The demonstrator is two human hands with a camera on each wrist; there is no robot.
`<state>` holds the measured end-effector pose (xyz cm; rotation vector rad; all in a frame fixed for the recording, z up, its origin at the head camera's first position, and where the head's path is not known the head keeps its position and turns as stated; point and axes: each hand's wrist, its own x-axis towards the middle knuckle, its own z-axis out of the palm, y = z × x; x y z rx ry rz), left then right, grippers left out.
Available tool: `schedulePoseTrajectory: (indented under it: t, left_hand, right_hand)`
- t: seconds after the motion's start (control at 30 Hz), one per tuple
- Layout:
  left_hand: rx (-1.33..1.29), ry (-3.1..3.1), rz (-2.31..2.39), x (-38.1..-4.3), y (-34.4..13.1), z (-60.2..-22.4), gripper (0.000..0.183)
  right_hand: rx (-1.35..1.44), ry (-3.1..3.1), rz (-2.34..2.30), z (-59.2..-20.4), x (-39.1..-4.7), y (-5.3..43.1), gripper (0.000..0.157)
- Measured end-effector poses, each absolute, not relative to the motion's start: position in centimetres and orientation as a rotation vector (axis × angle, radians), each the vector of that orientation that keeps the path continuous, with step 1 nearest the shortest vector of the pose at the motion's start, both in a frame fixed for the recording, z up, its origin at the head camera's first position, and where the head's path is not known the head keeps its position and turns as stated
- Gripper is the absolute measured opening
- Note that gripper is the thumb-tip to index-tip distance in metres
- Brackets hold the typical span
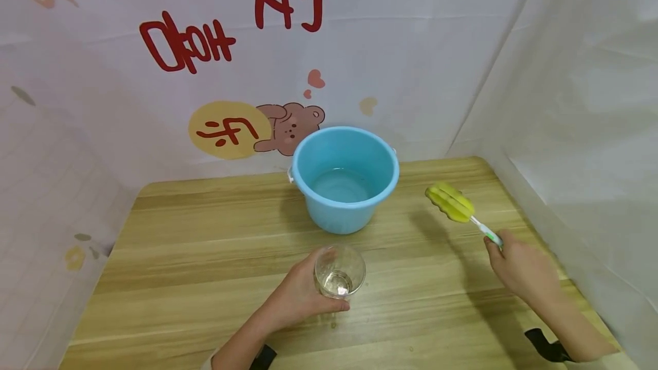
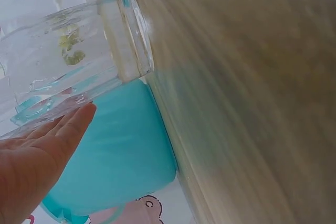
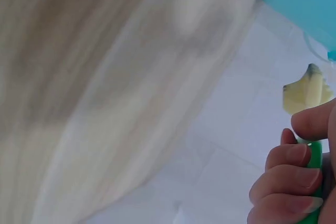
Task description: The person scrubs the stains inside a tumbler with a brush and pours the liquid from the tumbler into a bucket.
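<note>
A clear drinking glass (image 1: 339, 272) is near the front middle of the table, its base right at the wood in the left wrist view. My left hand (image 1: 304, 293) holds it from the left, thumb on the near side and fingers along the far side. Off to the right, my right hand (image 1: 524, 267) grips the white and green handle (image 1: 485, 229) of a sponge cup brush. Its yellow sponge head (image 1: 450, 201) points up and left, above the table. In the right wrist view, curled fingers (image 3: 286, 179) wrap the green handle.
A light blue bucket (image 1: 343, 210) with water in it stands behind the glass, toward the back of the wooden table (image 1: 205, 267). White printed sheeting (image 1: 421, 61) hangs behind the table and along both sides.
</note>
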<state>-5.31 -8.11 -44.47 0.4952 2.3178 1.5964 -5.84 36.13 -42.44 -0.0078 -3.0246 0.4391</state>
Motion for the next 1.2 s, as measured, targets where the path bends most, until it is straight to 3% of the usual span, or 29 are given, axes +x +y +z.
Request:
schedulePoseTrajectory:
  t: [0.53, 0.8, 1.2]
  left_hand:
    - [0.479, 2.316, 1.582, -5.2, -8.2, -44.6, 0.101]
    - [0.505, 2.306, 1.593, -5.3, -8.3, -44.5, 0.1]
    - [0.512, 2.295, 1.588, -5.3, -8.5, -44.2, 0.1]
  right_hand:
    - [0.216, -2.761, 0.245, -37.8, -6.8, 35.1, 0.03]
    - [0.444, -2.527, 0.087, -35.3, -7.6, 34.3, 0.058]
    - [0.686, -2.27, -0.004, -31.4, -8.5, 32.0, 0.049]
